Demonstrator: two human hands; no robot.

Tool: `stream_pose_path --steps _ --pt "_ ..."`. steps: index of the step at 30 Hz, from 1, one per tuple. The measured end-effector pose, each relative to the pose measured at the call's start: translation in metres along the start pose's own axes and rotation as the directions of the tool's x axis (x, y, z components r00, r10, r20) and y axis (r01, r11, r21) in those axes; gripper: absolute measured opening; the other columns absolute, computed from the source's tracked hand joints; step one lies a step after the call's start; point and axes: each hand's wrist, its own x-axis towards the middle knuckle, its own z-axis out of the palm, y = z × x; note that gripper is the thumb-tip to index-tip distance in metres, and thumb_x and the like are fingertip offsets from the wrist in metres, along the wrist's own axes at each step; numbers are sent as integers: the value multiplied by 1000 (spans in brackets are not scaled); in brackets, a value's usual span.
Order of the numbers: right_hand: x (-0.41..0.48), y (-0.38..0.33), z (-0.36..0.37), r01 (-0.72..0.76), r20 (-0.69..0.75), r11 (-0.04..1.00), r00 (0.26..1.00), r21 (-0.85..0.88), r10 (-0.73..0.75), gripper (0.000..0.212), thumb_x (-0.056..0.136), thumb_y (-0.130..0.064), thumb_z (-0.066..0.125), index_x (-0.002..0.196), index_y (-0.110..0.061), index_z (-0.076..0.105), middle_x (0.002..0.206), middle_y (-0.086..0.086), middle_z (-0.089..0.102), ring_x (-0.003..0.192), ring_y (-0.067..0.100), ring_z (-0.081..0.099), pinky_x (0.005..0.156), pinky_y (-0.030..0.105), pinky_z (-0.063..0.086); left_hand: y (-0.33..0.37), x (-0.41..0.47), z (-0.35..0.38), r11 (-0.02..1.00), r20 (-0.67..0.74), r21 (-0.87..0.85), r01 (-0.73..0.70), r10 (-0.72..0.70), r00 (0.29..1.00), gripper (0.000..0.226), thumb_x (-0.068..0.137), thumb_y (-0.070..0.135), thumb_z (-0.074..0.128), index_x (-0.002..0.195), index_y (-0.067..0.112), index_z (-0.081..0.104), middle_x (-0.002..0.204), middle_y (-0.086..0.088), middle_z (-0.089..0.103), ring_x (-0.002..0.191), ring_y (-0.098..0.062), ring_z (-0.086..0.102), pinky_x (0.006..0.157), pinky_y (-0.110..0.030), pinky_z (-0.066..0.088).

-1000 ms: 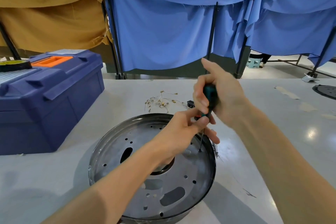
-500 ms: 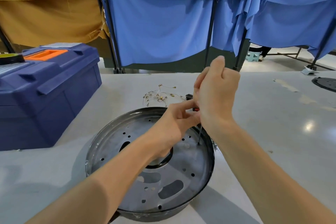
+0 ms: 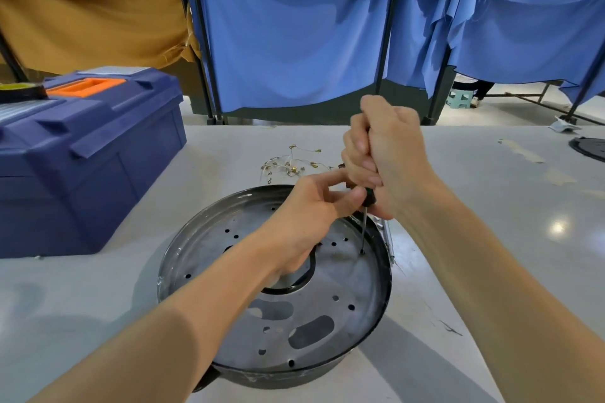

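Observation:
A round metal base plate (image 3: 347, 285) with several holes and slots lies on the grey table in front of me. My right hand (image 3: 389, 154) grips the handle of a screwdriver (image 3: 364, 232) held upright, its tip set in a hole near the plate's far right rim. My left hand (image 3: 314, 209) reaches over the plate and pinches the screwdriver at the bottom of its handle. Most of the handle is hidden inside my right fist.
A blue toolbox (image 3: 82, 157) with an orange handle stands at the left of the table (image 3: 491, 239). A small bundle of wires with brass terminals (image 3: 291, 163) lies behind the plate. A dark round part (image 3: 589, 149) sits at the far right edge. Blue and tan curtains hang behind.
My right hand has turned on the screwdriver handle, going from an open-fingered hold to a closed fist. My left hand has stayed pinching near the shaft. The view has tilted slightly.

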Motion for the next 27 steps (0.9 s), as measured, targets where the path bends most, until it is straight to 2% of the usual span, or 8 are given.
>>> stream_pose_path --steps 5,9,12,15,17,20,25,27 --pt "-12 9 16 176 -315 962 919 -207 -236 73 99 -12 30 27 -20 39 30 -5 36 29 9 33 37 18 28 -2 0 -6 1000 6 8 16 -16 1000 16 95 8 57 107 6 67 84 -4 74 65 -9 65 52 -16 42" --pt "-14 13 17 163 -394 959 886 -231 -245 72 101 -20 31 30 -19 43 33 -3 41 31 13 36 43 23 30 -2 0 0 999 26 32 1 -2 1000 19 97 -1 50 98 10 66 73 6 73 57 -1 63 50 -5 42" --pt "1 -6 2 -64 -13 993 998 -104 63 59 96 -26 45 41 -9 51 39 9 43 36 23 41 44 27 37 0 0 1 999 -3 17 31 -31 1000 20 103 9 43 102 8 63 80 -4 75 64 -1 66 50 -5 42" --pt "9 -20 -12 -186 383 975 897 -121 219 60 95 -32 49 40 -7 49 36 10 43 34 25 45 48 26 43 -1 -2 1 989 10 141 53 -55 998 29 105 21 39 98 22 67 89 -7 75 88 -3 67 58 -12 42" --pt "9 -17 -12 -187 463 980 865 -61 194 63 98 -23 46 36 -10 41 29 3 30 22 17 28 34 18 27 -2 -2 -1 992 13 120 49 -51 999 28 105 20 41 103 15 69 92 -10 75 78 0 66 55 -6 42" --pt "9 -8 -8 -144 301 990 944 6 135 61 99 -13 40 39 -8 34 30 1 22 24 13 15 34 14 13 1 -2 -3 996 7 77 53 -54 999 26 104 16 43 114 12 66 96 -10 75 80 1 67 61 -6 46" --pt "5 0 5 64 -123 998 990 -12 -65 52 90 -1 33 39 -9 35 31 3 24 26 15 17 37 14 16 5 1 2 993 -4 102 54 -54 999 17 94 12 59 101 25 67 89 1 77 80 2 67 99 -51 33" --pt "1 6 10 153 -300 981 936 -122 -184 58 93 -5 33 36 -11 36 30 -2 30 26 15 25 36 17 22 3 2 0 996 -24 79 46 -45 999 19 91 8 62 103 22 67 87 -3 76 71 -1 67 85 -36 48"
